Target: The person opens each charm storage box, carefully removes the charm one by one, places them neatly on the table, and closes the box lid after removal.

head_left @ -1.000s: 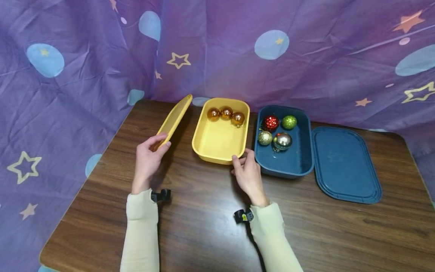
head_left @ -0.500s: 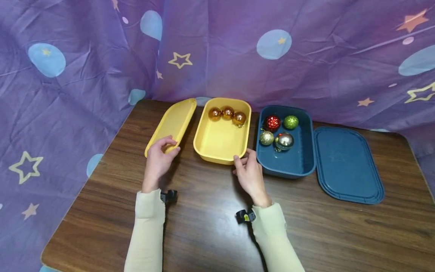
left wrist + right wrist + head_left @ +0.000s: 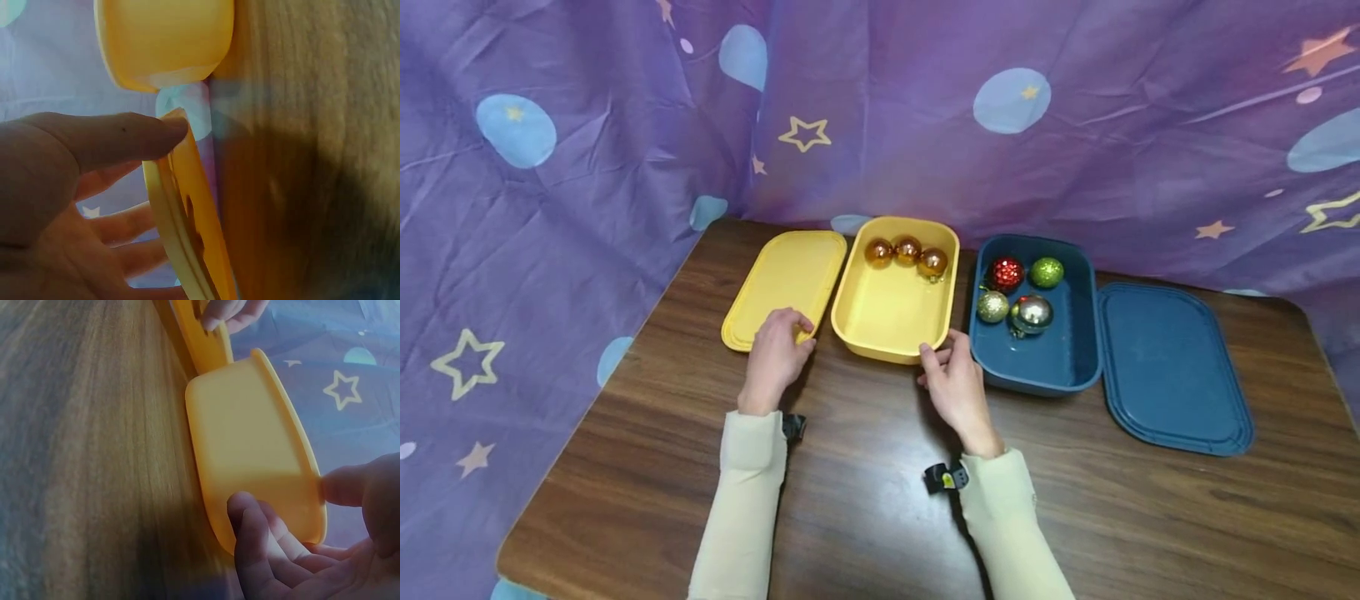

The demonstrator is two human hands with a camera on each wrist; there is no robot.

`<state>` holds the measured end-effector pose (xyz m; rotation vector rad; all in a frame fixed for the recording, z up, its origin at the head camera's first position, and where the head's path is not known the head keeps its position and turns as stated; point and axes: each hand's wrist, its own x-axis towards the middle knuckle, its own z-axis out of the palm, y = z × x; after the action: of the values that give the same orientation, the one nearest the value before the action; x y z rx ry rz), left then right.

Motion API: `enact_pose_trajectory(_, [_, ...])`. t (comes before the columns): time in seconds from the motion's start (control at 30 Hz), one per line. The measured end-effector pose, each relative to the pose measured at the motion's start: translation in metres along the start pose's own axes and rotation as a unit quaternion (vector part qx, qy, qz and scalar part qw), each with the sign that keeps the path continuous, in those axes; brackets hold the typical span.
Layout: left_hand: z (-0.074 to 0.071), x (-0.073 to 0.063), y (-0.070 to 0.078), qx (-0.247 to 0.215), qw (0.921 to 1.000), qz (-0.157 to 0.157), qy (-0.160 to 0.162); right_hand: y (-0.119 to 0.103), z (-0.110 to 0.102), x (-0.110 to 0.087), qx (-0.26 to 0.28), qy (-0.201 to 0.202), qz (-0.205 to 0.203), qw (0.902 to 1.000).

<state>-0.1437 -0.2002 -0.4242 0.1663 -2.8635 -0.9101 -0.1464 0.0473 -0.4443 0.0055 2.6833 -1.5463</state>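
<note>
In the head view my left hand (image 3: 772, 358) holds the near right corner of a flat yellow lid (image 3: 786, 279). The left wrist view shows the thumb (image 3: 147, 134) over the lid's edge, fingers spread along its other side, with the lid tilted a little off the wood. My right hand (image 3: 957, 385) grips the near right corner of a yellow box (image 3: 887, 350); in the right wrist view its thumb (image 3: 345, 485) is at the rim and its bent fingers lie against the outer wall. Three shiny orange ball ornaments (image 3: 907, 250) lie at the box's far end.
Just right of the yellow box stands a blue box (image 3: 1048, 358) holding a red ball (image 3: 1004, 273), a green ball (image 3: 1047, 272), a gold glitter ball (image 3: 992, 307) and a silver ball (image 3: 1032, 314). A blue lid (image 3: 1176, 367) lies beside it. A purple curtain (image 3: 910, 108) hangs behind the table (image 3: 857, 475).
The yellow lid, steeply tilted a second ago, has come down nearly flat left of the yellow box. My left hand has moved right with it. My right hand has stayed at its corner.
</note>
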Motion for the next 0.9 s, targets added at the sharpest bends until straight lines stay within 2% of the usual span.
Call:
enact_pose_trajectory(0.2, [0.003, 0.000, -0.002, 0.038, 0.9992, -0.010, -0.008, 0.002, 0.002, -0.002, 0.003, -0.009, -0.004, 0.9999])
enact_pose_trajectory(0.43, [0.009, 0.005, -0.002, 0.061, 0.9979, -0.010, -0.020, 0.004, 0.000, -0.001, 0.004, 0.002, -0.004, 1.0000])
enact_pose_trajectory(0.7, [0.012, 0.008, 0.001, 0.080, 0.9962, -0.015, -0.033, 0.004, -0.002, -0.001, 0.006, 0.000, -0.004, 1.0000])
enact_pose_trajectory(0.9, [0.012, 0.009, 0.000, 0.083, 0.9949, -0.030, -0.048, 0.001, -0.003, -0.001, 0.005, -0.005, -0.002, 1.0000])
